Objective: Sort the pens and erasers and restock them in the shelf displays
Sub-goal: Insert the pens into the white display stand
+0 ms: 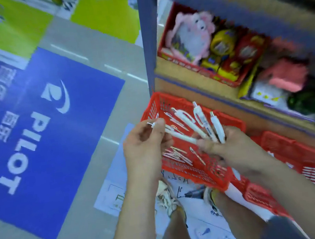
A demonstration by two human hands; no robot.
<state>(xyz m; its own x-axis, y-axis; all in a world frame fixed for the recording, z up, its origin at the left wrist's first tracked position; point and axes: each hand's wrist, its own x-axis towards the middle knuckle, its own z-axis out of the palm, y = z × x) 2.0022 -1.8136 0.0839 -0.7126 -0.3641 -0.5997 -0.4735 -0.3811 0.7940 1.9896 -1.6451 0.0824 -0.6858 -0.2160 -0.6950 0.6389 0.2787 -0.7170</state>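
Your right hand grips a fan of white plastic pens by their lower ends, above the red plastic mesh basket. Your left hand pinches the upper end of a single white pen that reaches across to the right hand. Loose pens lie in the basket. The blue floor mat reads "PILOT". A pink plush toy sits on the blue-framed shelf beyond the basket.
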